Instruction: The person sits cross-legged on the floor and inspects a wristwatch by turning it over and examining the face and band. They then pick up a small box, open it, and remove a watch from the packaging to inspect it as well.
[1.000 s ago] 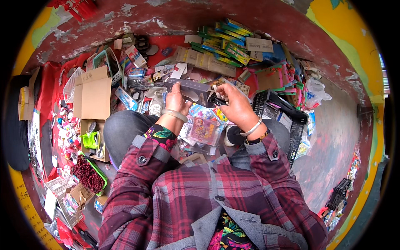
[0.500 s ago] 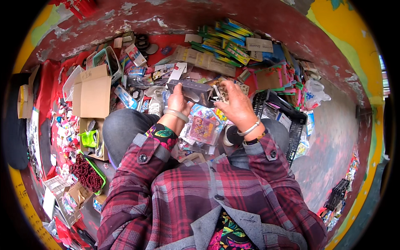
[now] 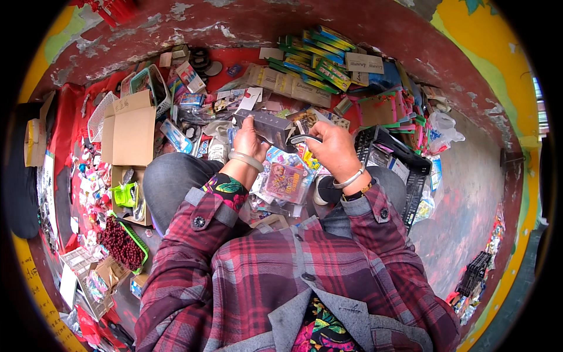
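Note:
My left hand [image 3: 248, 142] grips a narrow dark grey box [image 3: 268, 125], thumb on top. The box lies slightly tilted, its right end toward my other hand. Between the thumb and fingers of my right hand [image 3: 335, 150] is a slim curved black-and-white item [image 3: 304, 139]; its tip meets or lies very near the box's right end. I cannot make out what kind of item it is. Below both hands, a clear-wrapped pack with a reddish square picture [image 3: 285, 181] rests on a pile of colourful packets between my legs.
An open cardboard box [image 3: 130, 132] stands at my left, near a green tray of dark red beads [image 3: 122, 243]. A black plastic crate [image 3: 415, 167] is by my right knee. Yellow-green boxes [image 3: 319, 56] are stacked along the far red wall [image 3: 246, 23].
My right hand has closed in a pinch and turned, and the curved black-and-white item now shows in it at the box's end. The left hand and box have barely shifted.

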The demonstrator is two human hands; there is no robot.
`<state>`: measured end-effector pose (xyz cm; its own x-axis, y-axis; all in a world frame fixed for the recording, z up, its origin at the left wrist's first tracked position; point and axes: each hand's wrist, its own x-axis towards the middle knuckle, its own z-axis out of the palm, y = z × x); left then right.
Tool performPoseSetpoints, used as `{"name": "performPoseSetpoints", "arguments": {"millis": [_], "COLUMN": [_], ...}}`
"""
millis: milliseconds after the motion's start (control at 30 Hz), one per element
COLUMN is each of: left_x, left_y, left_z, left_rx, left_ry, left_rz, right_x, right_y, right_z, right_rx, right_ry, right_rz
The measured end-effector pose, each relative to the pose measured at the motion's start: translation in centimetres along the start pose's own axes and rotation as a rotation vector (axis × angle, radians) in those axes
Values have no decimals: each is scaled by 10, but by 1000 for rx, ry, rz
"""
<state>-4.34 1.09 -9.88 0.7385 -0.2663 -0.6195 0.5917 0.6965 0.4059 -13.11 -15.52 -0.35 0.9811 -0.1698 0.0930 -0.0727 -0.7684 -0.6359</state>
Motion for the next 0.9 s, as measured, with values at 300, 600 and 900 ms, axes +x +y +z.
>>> {"name": "performPoseSetpoints", "arguments": {"millis": [300, 600, 900], "left_x": [2, -2, -3], "left_y": [10, -3, 5], "left_z": [3, 4, 8], "left_rx": [-67, -45, -8], "left_ry": [-10, 33, 91], "left_rz": [124, 34, 22], "right_x": [5, 2, 1], "right_y": [-15, -9, -7], "right_z": [-11, 9, 7], "right_rx": [640, 644, 773], "right_ry": [-154, -65, -15], "right_rz": [497, 386, 316]}}
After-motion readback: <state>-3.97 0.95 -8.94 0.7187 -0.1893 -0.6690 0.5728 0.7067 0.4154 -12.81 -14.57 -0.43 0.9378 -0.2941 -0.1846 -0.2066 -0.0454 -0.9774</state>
